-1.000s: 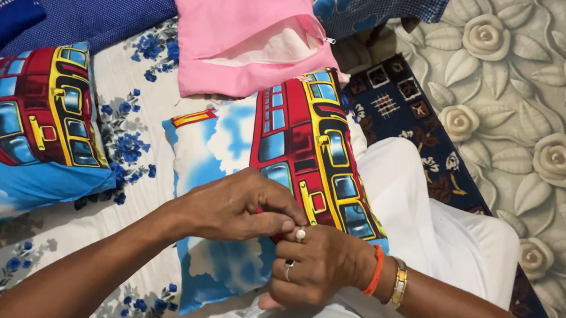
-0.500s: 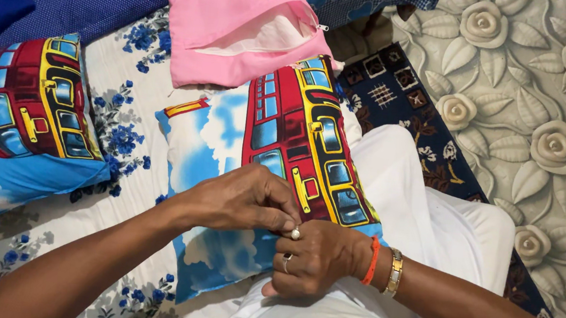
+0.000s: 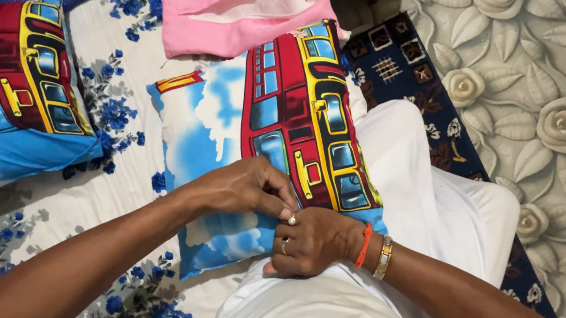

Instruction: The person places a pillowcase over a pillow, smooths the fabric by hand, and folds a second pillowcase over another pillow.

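A cushion with a red bus print on blue sky [image 3: 279,130] lies across my lap, on my white-clad leg [image 3: 426,195]. My left hand [image 3: 241,190] pinches the cushion's near edge with closed fingers. My right hand [image 3: 313,243], with two rings, an orange thread and a gold bracelet at the wrist, is closed on the same edge, its fingertips touching the left hand's. What lies between the fingers is hidden.
A second bus-print cushion [image 3: 7,81] lies at the left on a white sheet with blue flowers [image 3: 112,113]. A pink cushion cover [image 3: 229,6] with an open zip sits behind. At the right are a dark patterned rug [image 3: 404,73] and a rose-relief floor mat [image 3: 554,117].
The view has shifted, so everything sits higher and further left in the frame. Both hands stay pinched together on the cushion's edge, drawn slightly closer to my lap.
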